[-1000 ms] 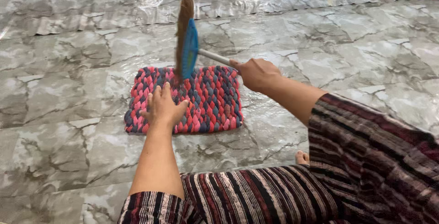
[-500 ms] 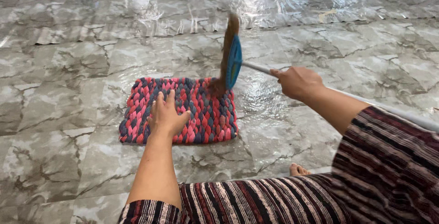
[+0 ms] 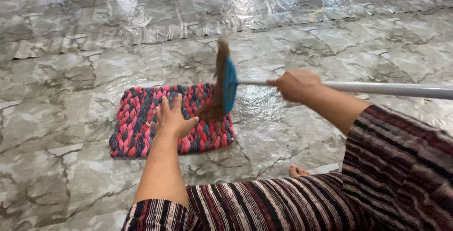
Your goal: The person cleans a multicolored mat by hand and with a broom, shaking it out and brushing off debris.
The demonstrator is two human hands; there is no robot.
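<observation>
Clothing: a striped dark red garment (image 3: 292, 202) covers the lap and both sleeves, nearest the camera; bare toes (image 3: 298, 170) show just beyond it, below the right forearm.
Left hand: the left hand (image 3: 172, 120) lies flat with fingers spread on the braided mat, pressing down, seemingly to keep it from sliding under the brushing.
Mat: the pink, red and dark blue braided mat (image 3: 141, 122) sits on the floor directly beneath the left hand and reaches rightward to the brush head.
Right hand: the right hand (image 3: 296, 84) is closed around the metal handle (image 3: 391, 89), which runs off to the right.
Brush: the broom head (image 3: 222, 82), blue-backed with brown bristles, stands just right of the left hand, bristle tips on the mat's right part.
Floor: wet, glossy grey marble tiles (image 3: 283, 19) stretch beyond both hands.
</observation>
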